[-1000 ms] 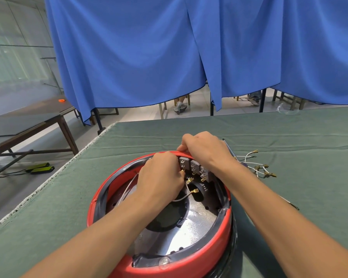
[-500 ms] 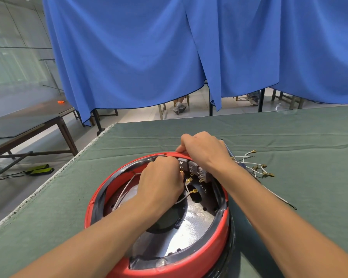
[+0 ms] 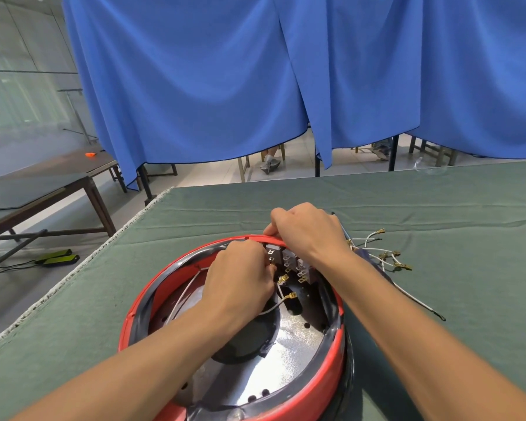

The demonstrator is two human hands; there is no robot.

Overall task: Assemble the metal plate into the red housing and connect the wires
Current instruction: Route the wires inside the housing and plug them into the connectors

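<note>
The round red housing (image 3: 140, 302) sits on the green cloth in front of me, with the shiny metal plate (image 3: 295, 338) lying inside it. A grey terminal block (image 3: 289, 262) is fixed at the housing's far inner wall. My left hand (image 3: 237, 284) is curled inside the housing and pinches a white wire's brass connector against the block. Two more brass-tipped wires (image 3: 289, 296) hang loose below it. My right hand (image 3: 304, 232) grips the far rim of the housing above the block.
A bundle of loose white wires with brass terminals (image 3: 386, 259) lies on the green-covered table (image 3: 438, 214) just right of the housing. Blue curtains (image 3: 255, 71) hang behind the table. A dark wooden table (image 3: 43, 189) stands to the left, beyond the table's left edge.
Both hands hold the same places. The view has shifted slightly, and my left hand has edged a little closer to the terminal block.
</note>
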